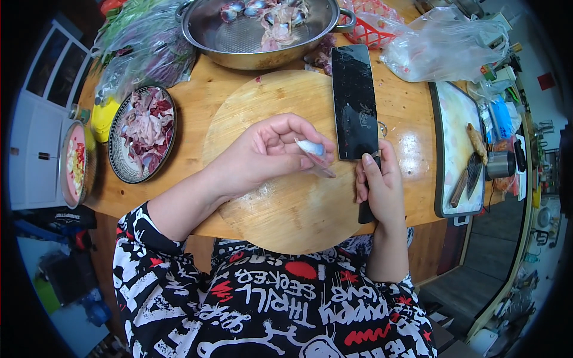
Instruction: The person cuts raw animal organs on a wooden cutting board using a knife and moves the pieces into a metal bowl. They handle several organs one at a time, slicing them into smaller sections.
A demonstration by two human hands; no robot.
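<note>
Pinched between the thumb and fingers of my left hand [282,150] is a piece of raw gizzard [313,150], whitish-blue and pink, held above the round wooden cutting board [277,215]. My right hand [380,183] grips the black handle of a cleaver [356,103]. Its broad dark blade points away from me over the board's right edge, apart from the gizzard. Beyond the board stands a two-handled steel pan [224,44] with several raw gizzards [255,8] and pale poultry pieces [277,33] inside. Cut raw meat [147,125] fills a patterned oval plate [115,147] on the left.
A steel bowl [91,165] of chopped ingredients sits at the far left. Bagged greens [147,53] lie behind the plate. Plastic bags [443,49] and a red net basket [367,29] occupy the back right. A rectangular board [452,134] on the right carries a knife [468,179] and ginger-like root [476,143].
</note>
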